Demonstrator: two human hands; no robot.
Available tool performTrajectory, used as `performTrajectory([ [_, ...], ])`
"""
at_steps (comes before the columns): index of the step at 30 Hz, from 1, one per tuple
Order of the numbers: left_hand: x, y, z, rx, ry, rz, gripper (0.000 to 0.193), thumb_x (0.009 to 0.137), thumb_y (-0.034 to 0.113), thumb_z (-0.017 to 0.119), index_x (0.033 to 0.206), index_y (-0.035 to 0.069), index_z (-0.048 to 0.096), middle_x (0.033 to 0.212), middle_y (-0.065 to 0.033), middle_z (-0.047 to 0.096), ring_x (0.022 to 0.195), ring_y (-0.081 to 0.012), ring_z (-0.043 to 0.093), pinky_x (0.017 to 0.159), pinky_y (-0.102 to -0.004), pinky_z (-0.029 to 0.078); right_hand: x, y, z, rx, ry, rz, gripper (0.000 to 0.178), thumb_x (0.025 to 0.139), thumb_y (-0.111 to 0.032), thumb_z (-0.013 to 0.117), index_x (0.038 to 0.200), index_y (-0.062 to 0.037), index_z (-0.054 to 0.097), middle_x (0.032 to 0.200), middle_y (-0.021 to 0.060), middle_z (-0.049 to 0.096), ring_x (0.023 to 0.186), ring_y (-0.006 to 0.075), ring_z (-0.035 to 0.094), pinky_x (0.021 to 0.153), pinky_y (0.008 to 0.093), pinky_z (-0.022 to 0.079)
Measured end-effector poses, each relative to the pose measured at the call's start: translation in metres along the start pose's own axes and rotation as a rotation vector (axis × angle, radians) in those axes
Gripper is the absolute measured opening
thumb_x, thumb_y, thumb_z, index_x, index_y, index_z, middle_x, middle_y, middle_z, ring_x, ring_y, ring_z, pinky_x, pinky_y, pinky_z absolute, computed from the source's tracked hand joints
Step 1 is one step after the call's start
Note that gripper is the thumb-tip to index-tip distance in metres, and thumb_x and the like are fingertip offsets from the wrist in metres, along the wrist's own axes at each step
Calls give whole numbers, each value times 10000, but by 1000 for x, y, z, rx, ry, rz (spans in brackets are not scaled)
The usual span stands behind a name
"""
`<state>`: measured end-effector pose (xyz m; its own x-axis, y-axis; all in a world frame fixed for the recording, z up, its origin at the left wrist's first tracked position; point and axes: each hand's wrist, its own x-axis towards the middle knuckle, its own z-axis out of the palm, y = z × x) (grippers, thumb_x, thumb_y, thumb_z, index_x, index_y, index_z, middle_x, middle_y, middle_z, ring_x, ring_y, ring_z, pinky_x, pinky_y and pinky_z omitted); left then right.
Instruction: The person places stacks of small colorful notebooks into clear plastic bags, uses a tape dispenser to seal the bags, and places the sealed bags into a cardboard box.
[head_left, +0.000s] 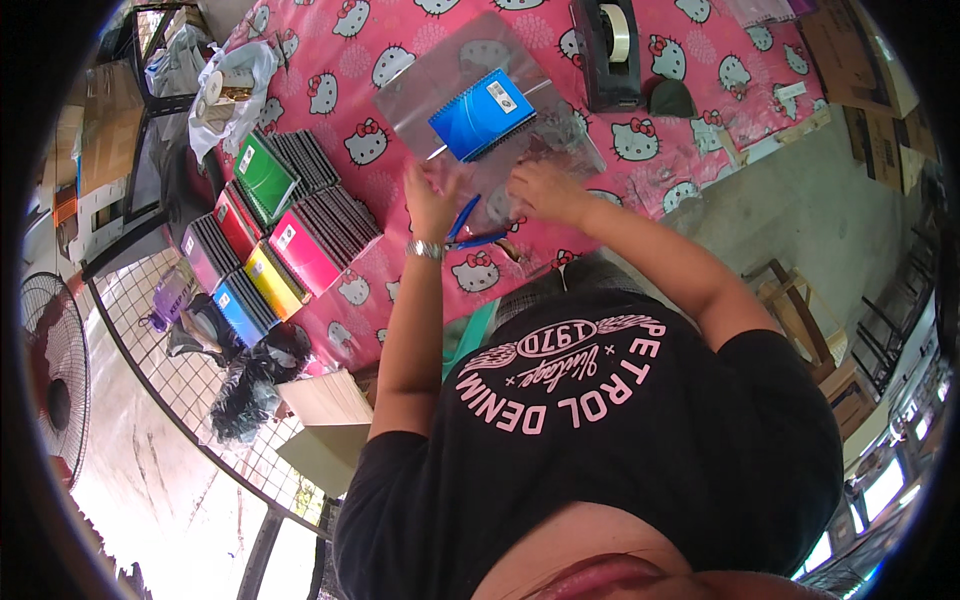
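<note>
A blue spiral notebook lies tilted on a clear plastic sheet in the middle of the table. Close to the sheet's near left edge, my left hand is raised with fingers apart and seems to hold nothing. My right hand has its fingers curled on the sheet's near right part, just below the notebook; the fingertips are partly hidden. Between my hands and nearer to me lies a tool with blue handles, its working end not clear to see.
Stacks of spiral notebooks in several colours stand at the left. A black tape dispenser sits at the back right beside a dark rounded object. A white plastic bag is far left, near a wire rack and a fan. Cardboard boxes rise at right.
</note>
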<state>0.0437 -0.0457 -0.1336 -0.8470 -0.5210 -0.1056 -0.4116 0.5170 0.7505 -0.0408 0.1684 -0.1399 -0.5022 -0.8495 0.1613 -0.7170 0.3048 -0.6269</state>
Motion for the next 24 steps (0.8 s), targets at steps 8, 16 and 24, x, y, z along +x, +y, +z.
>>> performTrajectory([
  [8, -88, -30, -12, 58, -103, -30, 246, 722, -2, 641, 956, 55, 590, 913, -111, 586, 896, -305, 565, 783, -401, 464, 12, -1, 10, -208, -386, -93, 161, 768, -228, 613, 863, -98, 608, 884, 66, 608, 929, 250, 590, 803, 397, 437],
  [16, -74, 35, 3, 298, 239, 238, 355, 696, 155, 711, 1029, 117, 593, 1094, -104, 567, 985, -286, 552, 933, -499, 356, 51, -23, -38, -177, -135, -217, 109, 804, -142, 552, 898, -93, 572, 878, 61, 581, 879, 234, 578, 779, 354, 439],
  [24, 12, 33, -37, 312, -34, 266, 258, 723, 133, 695, 980, 122, 674, 901, -62, 658, 927, -204, 618, 931, -443, 381, 73, 1, -99, -384, -146, -201, 225, 742, -187, 676, 934, -108, 589, 864, 39, 608, 880, 197, 585, 801, 339, 418],
])
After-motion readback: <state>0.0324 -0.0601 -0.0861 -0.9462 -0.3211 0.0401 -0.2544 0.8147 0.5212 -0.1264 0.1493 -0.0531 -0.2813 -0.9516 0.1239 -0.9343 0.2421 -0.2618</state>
